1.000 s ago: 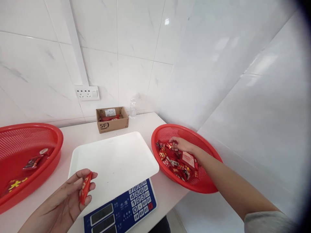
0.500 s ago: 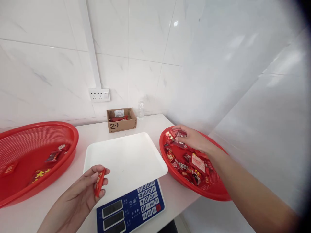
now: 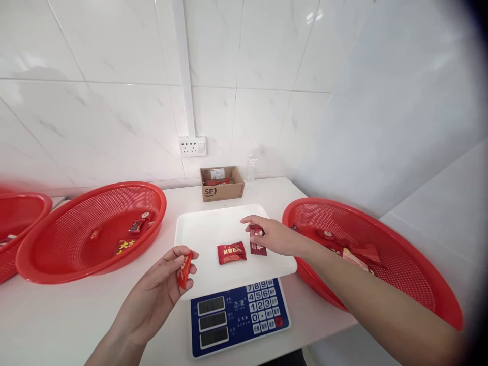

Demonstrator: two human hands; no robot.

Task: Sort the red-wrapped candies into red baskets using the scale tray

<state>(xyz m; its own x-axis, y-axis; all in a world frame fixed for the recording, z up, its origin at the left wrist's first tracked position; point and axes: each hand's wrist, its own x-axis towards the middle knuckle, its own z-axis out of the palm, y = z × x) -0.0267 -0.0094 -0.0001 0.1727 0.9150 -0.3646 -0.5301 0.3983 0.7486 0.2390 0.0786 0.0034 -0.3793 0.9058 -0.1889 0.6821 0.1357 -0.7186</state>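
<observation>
Above the left front of the white scale tray (image 3: 206, 229), my left hand (image 3: 160, 282) is closed on a small red candy packet (image 3: 185, 270). My right hand (image 3: 275, 237) is over the tray's right side, its thumb and fingers around a dark red snack packet (image 3: 259, 249); its palm side is hidden. Beside that, a brighter red snack packet (image 3: 232, 253) with gold lettering lies flat on the tray. The blue scale panel (image 3: 240, 317) with its number keys faces me below the tray.
To the right stands a red basket (image 3: 430, 284) of wrapped snacks, partly behind my right forearm. Another red basket (image 3: 72, 244) with a few packets is on the left, and a third (image 3: 34, 203) at the far left. A cardboard box (image 3: 229, 192) and a clear bottle (image 3: 251, 168) stand near the wall.
My right hand has moved left from the right basket to the tray. Two packets now show on the tray area that was bare. The view has turned left; my left hand keeps its packet.
</observation>
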